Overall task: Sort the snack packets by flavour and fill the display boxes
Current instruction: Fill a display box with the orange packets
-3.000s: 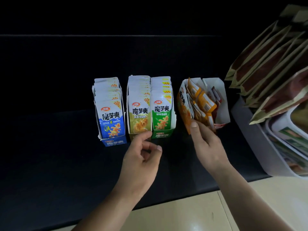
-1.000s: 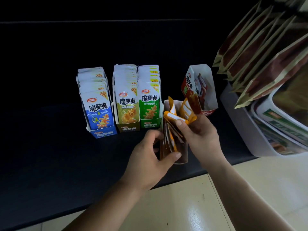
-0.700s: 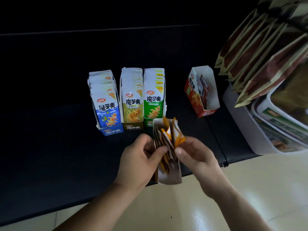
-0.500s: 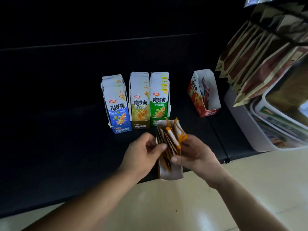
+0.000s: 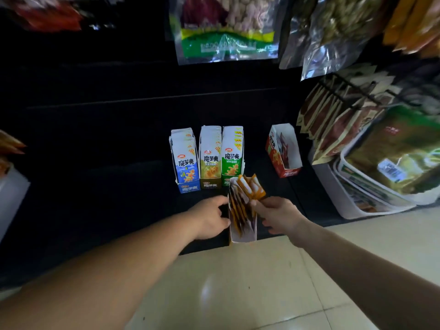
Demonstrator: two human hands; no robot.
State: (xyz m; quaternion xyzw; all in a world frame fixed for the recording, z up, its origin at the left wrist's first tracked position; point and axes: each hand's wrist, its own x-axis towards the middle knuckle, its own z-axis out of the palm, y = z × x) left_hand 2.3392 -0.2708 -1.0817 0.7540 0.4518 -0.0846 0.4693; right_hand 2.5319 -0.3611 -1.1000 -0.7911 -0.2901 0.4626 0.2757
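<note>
Your black shelf [image 5: 95, 186] carries everything here. Off its right end stands a white plastic tub [image 5: 333, 186] stacked with large bags. Toward the middle of the shelf, three full cardboard display boxes stand side by side and touching: the blue display box [image 5: 188, 163], the olive display box [image 5: 210, 163] and the green display box [image 5: 232, 160]. The red display box [image 5: 283, 160] stands apart to their right, angled, with only a few packets in it. The box in hand is the white cardboard display box [image 5: 242, 236], lying lengthwise at the shelf's front edge, just in front of the green one, with its near end reaching that edge above the pale floor. Your left hand [image 5: 209, 217] grips its left wall, thumb at the rim. Your right hand [image 5: 278, 215] pinches a fanned bunch of thin orange snack packets [image 5: 252, 189] that stick up out of the far end, while more of them lie slanted inside. By the look of it you are squaring this flavour into its box. Expect the packets to be light, floppy and slick, so they will likely slide past one another. Pinch them together across their flat top seals, not one at a time. The card walls look thin and will probably buckle if squeezed, so hold the box low on both side walls and keep it back from the edge.
</note>
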